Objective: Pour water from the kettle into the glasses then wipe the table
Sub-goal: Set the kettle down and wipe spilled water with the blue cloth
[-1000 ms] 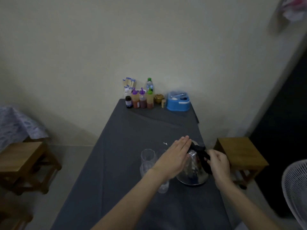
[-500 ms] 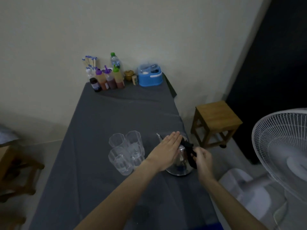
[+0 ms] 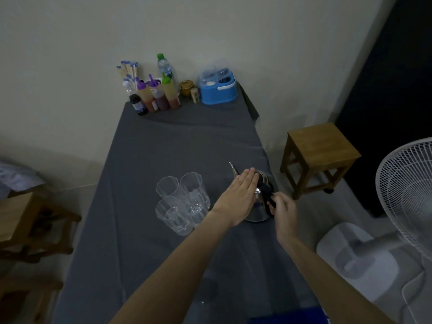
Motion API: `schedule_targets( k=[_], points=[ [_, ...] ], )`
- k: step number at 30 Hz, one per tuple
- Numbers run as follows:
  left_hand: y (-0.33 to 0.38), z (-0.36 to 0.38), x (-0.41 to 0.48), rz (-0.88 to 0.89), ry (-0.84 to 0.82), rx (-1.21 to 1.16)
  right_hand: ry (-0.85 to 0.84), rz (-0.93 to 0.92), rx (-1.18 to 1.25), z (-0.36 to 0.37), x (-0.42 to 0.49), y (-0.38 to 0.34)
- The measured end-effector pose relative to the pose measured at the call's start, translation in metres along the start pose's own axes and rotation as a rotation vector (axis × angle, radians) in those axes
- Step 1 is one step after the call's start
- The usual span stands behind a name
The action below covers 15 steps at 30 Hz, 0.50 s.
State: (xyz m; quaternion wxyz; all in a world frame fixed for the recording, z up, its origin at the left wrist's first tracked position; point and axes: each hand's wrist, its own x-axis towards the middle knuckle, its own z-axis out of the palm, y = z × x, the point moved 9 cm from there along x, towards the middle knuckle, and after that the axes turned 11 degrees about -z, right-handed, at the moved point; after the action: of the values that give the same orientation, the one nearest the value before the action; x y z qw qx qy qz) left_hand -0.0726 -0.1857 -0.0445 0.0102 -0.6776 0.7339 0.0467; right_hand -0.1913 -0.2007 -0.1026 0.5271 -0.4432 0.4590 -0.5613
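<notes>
A steel kettle (image 3: 258, 215) with a black handle stands on the grey-clothed table (image 3: 177, 146) near its right edge, its thin spout pointing away from me. My right hand (image 3: 281, 209) is wrapped around the handle. My left hand (image 3: 238, 198) lies flat, fingers together, on the kettle's lid and hides most of its top. Three clear glasses (image 3: 181, 202) stand bunched together just left of the kettle; the nearest one holds a little water.
Sauce bottles (image 3: 159, 97), a water bottle and a blue container (image 3: 218, 90) line the table's far end by the wall. A wooden stool (image 3: 320, 150) and a white fan (image 3: 406, 183) stand to the right. Wooden furniture (image 3: 28, 220) sits left. Something blue (image 3: 287, 318) lies at the near edge.
The view has swung and tilted, so the three glasses and the fan now show. Both hands have stayed on the kettle, which remains on the table.
</notes>
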Motion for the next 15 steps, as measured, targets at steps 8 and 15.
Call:
schedule_targets(
  k=[8,15],
  points=[
    [0.009,0.016,-0.007,-0.017,0.073,0.094,-0.143,0.029,-0.106,-0.002,-0.016,0.014],
    [0.016,0.011,-0.031,-0.038,0.094,-0.003,-0.222,-0.058,-0.539,-0.034,-0.047,0.005]
  ],
)
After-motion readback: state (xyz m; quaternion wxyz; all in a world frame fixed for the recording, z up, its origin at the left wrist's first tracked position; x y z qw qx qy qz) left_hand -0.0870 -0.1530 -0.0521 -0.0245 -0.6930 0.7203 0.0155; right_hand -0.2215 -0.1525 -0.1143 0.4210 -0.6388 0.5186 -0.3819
